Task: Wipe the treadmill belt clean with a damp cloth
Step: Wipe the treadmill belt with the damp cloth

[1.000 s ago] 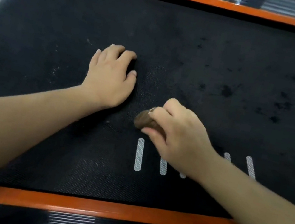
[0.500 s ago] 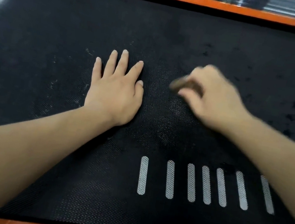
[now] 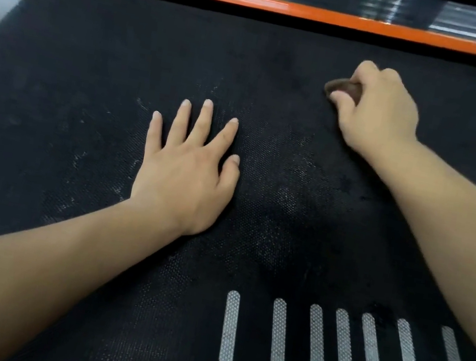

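A small brown cloth (image 3: 340,87) sits on the black treadmill belt (image 3: 92,59).
The right hand (image 3: 376,109) curls its fingers tight around the cloth, on the far right part of the belt. The left hand (image 3: 184,171) lies flat on the belt, fingers straight and spread, holding nothing.

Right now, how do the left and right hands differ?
Pose: the left hand lies flat with fingers straight and spread; the right hand is curled.
Load: the left hand holds nothing; the right hand grips a small brown cloth.
Place: the left hand sits nearer the camera, the right hand farther up, closer to the orange rail.
Shared: both are bare and on the black belt.
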{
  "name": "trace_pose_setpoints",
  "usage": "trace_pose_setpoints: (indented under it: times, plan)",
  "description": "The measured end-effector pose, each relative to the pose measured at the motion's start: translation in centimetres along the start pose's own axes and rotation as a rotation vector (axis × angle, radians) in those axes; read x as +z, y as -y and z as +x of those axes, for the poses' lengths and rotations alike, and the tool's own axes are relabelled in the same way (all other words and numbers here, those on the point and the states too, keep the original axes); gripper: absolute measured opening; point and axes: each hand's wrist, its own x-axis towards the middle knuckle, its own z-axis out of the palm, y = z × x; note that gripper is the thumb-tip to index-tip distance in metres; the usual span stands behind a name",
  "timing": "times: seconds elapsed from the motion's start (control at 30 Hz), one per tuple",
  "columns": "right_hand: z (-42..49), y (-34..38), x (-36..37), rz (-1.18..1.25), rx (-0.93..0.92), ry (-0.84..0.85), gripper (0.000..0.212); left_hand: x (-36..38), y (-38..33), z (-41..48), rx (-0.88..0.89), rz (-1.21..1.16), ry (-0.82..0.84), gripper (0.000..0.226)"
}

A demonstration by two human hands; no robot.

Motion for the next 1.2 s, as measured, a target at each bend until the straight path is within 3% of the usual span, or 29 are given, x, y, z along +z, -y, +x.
trace_pose_setpoints:
  times: [0.13,0.2,0.37,0.57,0.6,0.73,0.9,0.97,1.07,1.13,1.2]
  plan:
    - [-4.7,3.2,0.5,0.148,-0.294,0.158,0.027,0.0,0.0,0.2,0.005,0.013,0.01,0.068]
    - [-3.7,2.4,0.3,0.097,-0.364,0.16,0.027,-0.1,0.0,0.0,0.003,0.013,0.012,0.068]
    - [3.9,0.4,0.8,0.007,0.064,0.03,0.033,0.0,0.0,0.1,0.001,0.003,0.006,0.068]
    - [-1.6,2.8,0.9,0.143,-0.312,0.181,0.028,-0.1,0.0,0.1,-0.002,0.021,0.011,0.069]
    - [-0.1,2.2,0.9,0.101,-0.286,0.141,0.03,-0.1,0.0,0.1,0.002,0.021,0.012,0.068]
    - [6.2,1.1,1.3,0.01,0.123,0.01,0.036,0.0,-0.1,0.1,0.012,0.013,0.011,0.068]
    - [4.0,4.8,2.9,0.159,-0.253,0.147,0.031,-0.2,0.0,0.0,0.011,0.008,0.003,0.068]
    - [6.5,3.3,2.5,0.08,-0.195,0.108,0.032,-0.1,0.0,0.0,0.02,0.0,0.003,0.068]
    - [10.5,1.1,2.3,-0.026,0.127,-0.008,0.034,0.1,0.0,0.0,0.023,-0.003,-0.007,0.067]
    - [10.3,2.3,3.5,-0.016,0.094,-0.036,0.035,0.2,0.0,0.1,0.022,0.001,-0.01,0.067]
    - [8.6,4.1,4.3,0.087,-0.079,0.01,0.036,0.1,0.0,0.0,0.02,0.006,-0.008,0.068]
